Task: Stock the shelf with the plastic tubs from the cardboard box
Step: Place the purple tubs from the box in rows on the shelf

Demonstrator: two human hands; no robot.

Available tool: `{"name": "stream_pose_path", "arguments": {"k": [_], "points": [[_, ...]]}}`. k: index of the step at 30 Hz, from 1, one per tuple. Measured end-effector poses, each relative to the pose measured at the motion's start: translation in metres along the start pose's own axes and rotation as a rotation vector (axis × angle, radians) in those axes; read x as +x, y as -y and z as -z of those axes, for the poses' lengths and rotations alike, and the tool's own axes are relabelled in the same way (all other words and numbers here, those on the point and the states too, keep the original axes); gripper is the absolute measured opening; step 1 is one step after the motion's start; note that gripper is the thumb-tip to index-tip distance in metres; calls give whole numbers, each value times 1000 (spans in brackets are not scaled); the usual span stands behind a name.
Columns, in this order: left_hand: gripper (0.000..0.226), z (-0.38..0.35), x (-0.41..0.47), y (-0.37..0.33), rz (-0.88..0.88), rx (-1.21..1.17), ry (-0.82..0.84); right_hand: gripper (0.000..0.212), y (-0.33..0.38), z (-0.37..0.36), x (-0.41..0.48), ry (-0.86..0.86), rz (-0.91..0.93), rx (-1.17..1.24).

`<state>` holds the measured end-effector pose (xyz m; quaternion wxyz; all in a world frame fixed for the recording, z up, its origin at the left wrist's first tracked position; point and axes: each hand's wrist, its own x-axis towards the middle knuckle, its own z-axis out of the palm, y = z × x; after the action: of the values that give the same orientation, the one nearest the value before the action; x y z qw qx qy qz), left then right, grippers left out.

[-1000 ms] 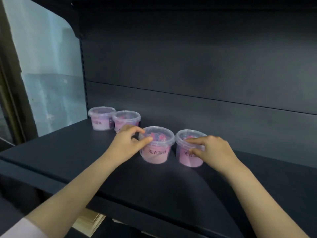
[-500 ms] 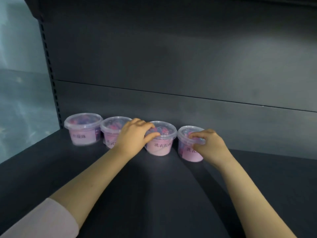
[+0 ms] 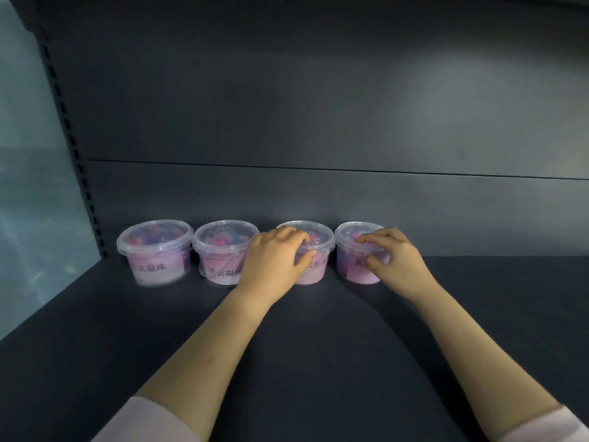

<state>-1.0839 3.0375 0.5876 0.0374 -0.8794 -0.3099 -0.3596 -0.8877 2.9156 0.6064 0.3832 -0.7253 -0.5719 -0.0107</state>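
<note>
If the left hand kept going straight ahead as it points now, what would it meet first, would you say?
The left hand already grips the third clear plastic tub; beyond that, probably the dark back panel.

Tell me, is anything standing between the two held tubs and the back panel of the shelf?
Nothing visible. The third tub under the left hand and the fourth tub under the right hand stand by the back panel, in a row with two others.

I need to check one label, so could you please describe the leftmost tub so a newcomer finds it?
On the dark shelf, four tubs line the back panel. It is the leftmost tub, nearest the slotted upright; neither hand touches it.
</note>
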Motion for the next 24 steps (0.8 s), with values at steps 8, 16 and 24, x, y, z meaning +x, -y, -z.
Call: {"name": "stream_pose_path", "arguments": {"k": [8,16,24], "points": [[36,26,12,-37,-123,57,27,37,13,67,-32,8,10,-270],[32,45,16,-178,-301,-142,-48,37,2,214,-145,-160,-138,-552],[30,25,-68,-397,-498,-417,-2,38,-56,341,-368,-265,-408,-709]]}}
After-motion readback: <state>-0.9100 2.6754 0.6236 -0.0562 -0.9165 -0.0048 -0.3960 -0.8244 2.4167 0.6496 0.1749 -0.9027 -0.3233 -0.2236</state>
